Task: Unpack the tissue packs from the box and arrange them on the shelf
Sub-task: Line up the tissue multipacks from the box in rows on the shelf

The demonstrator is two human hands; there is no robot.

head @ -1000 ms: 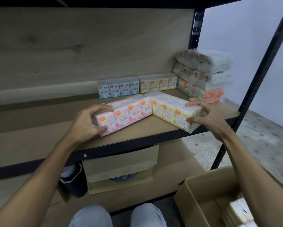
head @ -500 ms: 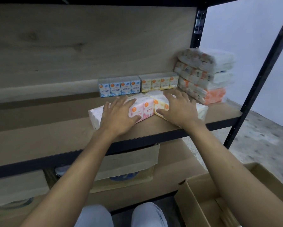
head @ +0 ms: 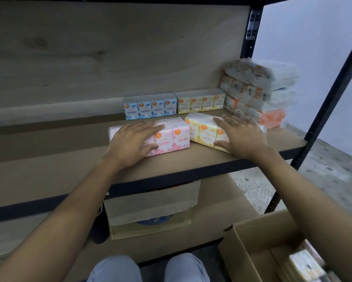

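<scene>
The left hand (head: 134,137) lies flat, fingers straight, on the pink pack (head: 177,137). The right hand (head: 240,137) lies likewise on the yellow pack (head: 199,131), hands apart, probably squaring both into a front row on the shelf (head: 191,161). Beyond the fingertips stands a back row (head: 201,102); right of the right hand, a stack (head: 260,92); under that forearm, the box (head: 252,251) holds more.

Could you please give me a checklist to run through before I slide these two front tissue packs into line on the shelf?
1. Left hand flat on pink pack: ok.
2. Right hand flat on front yellow pack: ok.
3. The two packs in one line: not ok, the yellow one lies angled.
4. Gap behind them to blue pack: cannot tell.
5. Stack at the right steady: cannot tell, blurred.
6. Box emptied: not ok, packs lie inside.
</scene>
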